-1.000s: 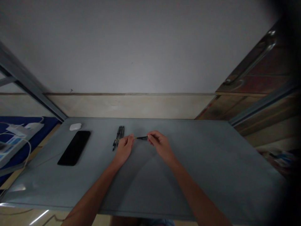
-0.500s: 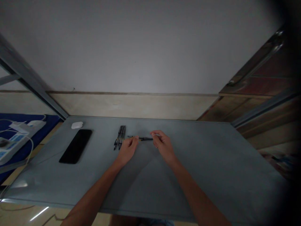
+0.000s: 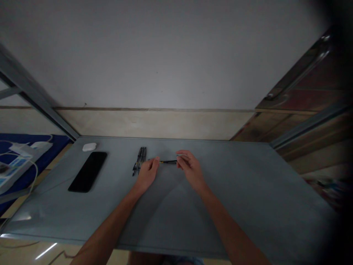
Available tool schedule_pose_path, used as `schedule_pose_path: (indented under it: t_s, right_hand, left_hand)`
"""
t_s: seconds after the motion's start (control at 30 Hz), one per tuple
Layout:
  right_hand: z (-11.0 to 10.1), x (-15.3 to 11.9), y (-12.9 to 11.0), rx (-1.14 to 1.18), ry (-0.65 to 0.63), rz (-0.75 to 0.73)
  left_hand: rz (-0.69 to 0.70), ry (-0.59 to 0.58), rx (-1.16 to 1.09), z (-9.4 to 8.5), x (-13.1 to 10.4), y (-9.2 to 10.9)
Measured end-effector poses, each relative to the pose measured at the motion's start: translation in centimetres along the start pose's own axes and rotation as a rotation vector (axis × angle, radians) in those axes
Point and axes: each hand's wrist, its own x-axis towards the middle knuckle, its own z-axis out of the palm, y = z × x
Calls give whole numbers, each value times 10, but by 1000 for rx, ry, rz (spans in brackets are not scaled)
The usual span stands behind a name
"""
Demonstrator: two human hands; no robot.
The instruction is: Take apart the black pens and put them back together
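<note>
Between my two hands a slim dark pen (image 3: 168, 162) lies crosswise, with a small yellowish part near its left end. My left hand (image 3: 148, 172) is closed on that left end, thumb and fingers pinched together. At the other end, my right hand (image 3: 189, 165) is closed around the pen's dark tip, its fingers curled. Both hands hold the pen low over the grey table. Just left of my left hand several dark pens (image 3: 139, 161) lie side by side. What the fingers themselves cover is hidden.
A black phone (image 3: 88, 172) lies on the grey table (image 3: 242, 198), left of the pens. Behind it sits a white earbud case (image 3: 89, 147). A white power strip (image 3: 19, 163) with cables is at the far left. The wall (image 3: 165, 123) runs along the table's back edge.
Both hands and the pen have shifted slightly left, along with a small shift of the whole view. The yellowish part now shows more clearly beside my left fingertips.
</note>
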Motion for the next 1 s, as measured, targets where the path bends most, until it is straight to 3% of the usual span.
schedule_pose_path:
  t_s: [0.17,0.47,0.77,1.0]
  right_hand:
    - [1,-2,-2,-33,18,26]
    - [2,-1,1,-43,17,-37]
    - [1,-3,-2,-18,-8,31]
    - [2,-1,3,-23,14,-19]
  left_hand:
    - [28,-7,63,-1,-1,6]
    - [-19,22,-19,0,-1,3]
    - [23,29,10,-1,-2,2]
    - [-15,37,-14,-1,-1,3]
